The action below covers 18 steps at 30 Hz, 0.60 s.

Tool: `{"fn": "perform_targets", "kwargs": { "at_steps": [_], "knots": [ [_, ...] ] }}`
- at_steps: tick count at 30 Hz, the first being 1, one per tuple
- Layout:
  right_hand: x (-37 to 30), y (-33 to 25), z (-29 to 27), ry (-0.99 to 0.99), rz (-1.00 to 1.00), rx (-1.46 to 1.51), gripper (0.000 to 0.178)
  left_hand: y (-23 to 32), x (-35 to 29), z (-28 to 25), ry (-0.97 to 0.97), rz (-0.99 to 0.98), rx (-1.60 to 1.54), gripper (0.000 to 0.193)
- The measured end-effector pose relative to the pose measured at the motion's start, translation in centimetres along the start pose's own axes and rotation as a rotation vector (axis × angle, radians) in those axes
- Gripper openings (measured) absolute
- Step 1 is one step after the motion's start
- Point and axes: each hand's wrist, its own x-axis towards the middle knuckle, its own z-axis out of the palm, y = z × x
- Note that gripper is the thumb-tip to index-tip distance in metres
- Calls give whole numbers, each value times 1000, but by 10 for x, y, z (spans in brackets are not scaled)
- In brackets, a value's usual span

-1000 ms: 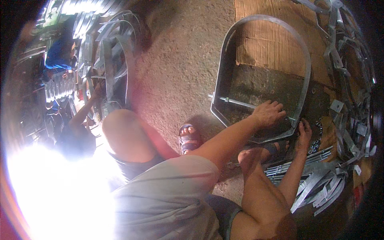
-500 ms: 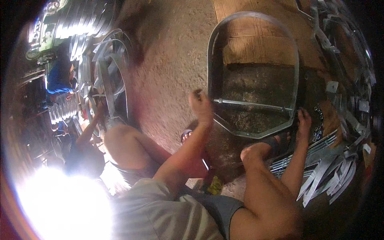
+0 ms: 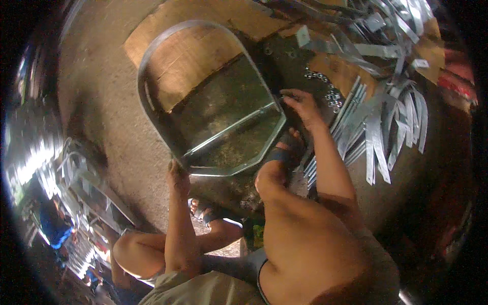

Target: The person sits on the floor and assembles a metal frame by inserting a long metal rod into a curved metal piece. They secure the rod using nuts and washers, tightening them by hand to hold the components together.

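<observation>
At one o'clock we see a heap of flat metal strips (image 3: 386, 117) spread over the ground, with small metal washers (image 3: 325, 86) scattered at twelve. A cardboard sheet (image 3: 203, 51) lies at eleven. At eight o'clock stands a stack of finished frames (image 3: 86, 183) (blurred), beside a blue-clothed person (image 3: 53, 226).

My one head camera looks steeply down from close above my knees onto the metal frame (image 3: 213, 101) on the floor (image 3: 101, 101).
</observation>
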Motion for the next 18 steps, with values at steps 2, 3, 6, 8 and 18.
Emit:
{"fn": "perform_targets", "kwargs": {
  "at_steps": [2, 3, 6, 8, 18],
  "knots": [
    [-1, -1, 1, -20, -14, 10, 33, 4, 3, 5, 45, -71, -89, 28],
    [-2, -3, -1, -30, -12, 29, 34, 7, 3, 6, 71, -164, -227, 30],
    [-5, 0, -7, -41, -13, 73, 34, 21, 3, 18, 71, -250, -325, 16],
    [-4, -2, -4, -60, -12, 54, 35, 26, 3, 12, 77, -270, -358, 17],
    [-1, 1, 0, -40, -43, -15, 33, 25, 2, 19, 164, -214, -272, 20]
  ]
}}
